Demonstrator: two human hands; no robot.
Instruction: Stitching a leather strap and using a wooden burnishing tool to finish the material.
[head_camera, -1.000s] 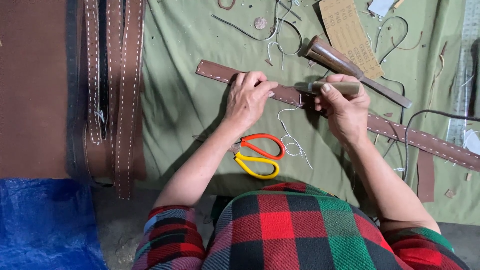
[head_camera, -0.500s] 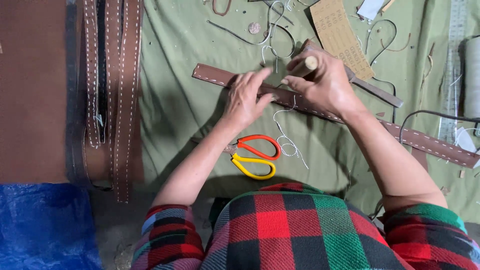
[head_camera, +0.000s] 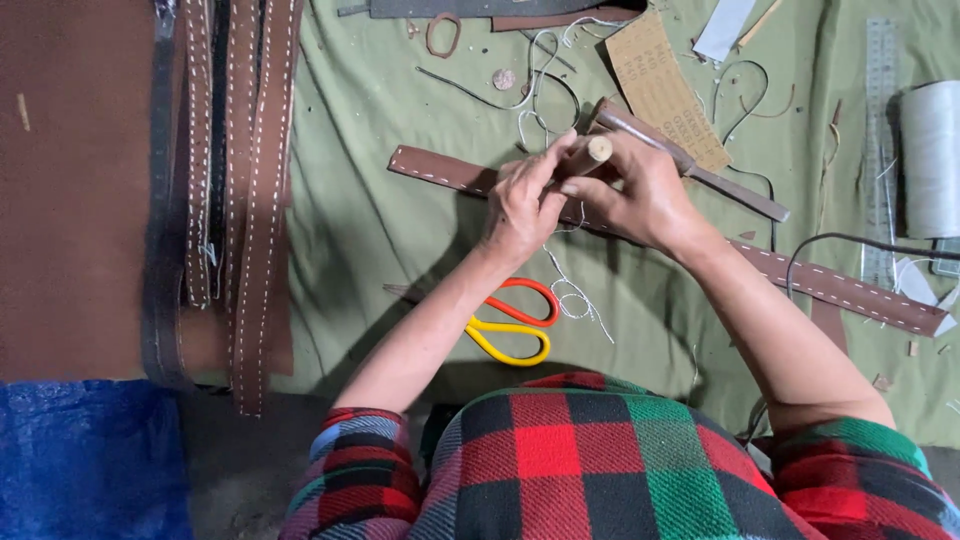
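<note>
A: Far left, we log a bundle of stitched brown leather straps (head_camera: 245, 190) lying lengthwise at the edge of the green cloth (head_camera: 370, 230), with a blue tarp (head_camera: 90, 460) below. None of it has moved over the last second.

B: Moving inward, the orange-and-yellow scissors (head_camera: 510, 320) lie just short of our left forearm, untouched and in the same spot as before.

A: Centre now. The left hand (head_camera: 522, 205) presses down on the long brown leather strap (head_camera: 840, 288), fingers curled, thumb and fingertips closing around the base of the wooden-handled tool (head_camera: 588, 155). The strap runs diagonally from upper left to lower right across the cloth, white stitching along its edges.

B: The change we mark: a second ago the right hand (head_camera: 640, 195) sat apart from the left, holding the tool level. Now it has swung in and tipped the tool upright, round butt toward us, so both hands meet at one spot on the strap. We judge the point is being set into the leather; the tip itself is hidden.

A: Right hand clenched round the handle, then. Beyond it lie a dark metal blade (head_camera: 700, 170), a perforated tan card (head_camera: 665, 90), a steel ruler (head_camera: 882, 150) and a spool of pale thread (head_camera: 930, 160).
</note>
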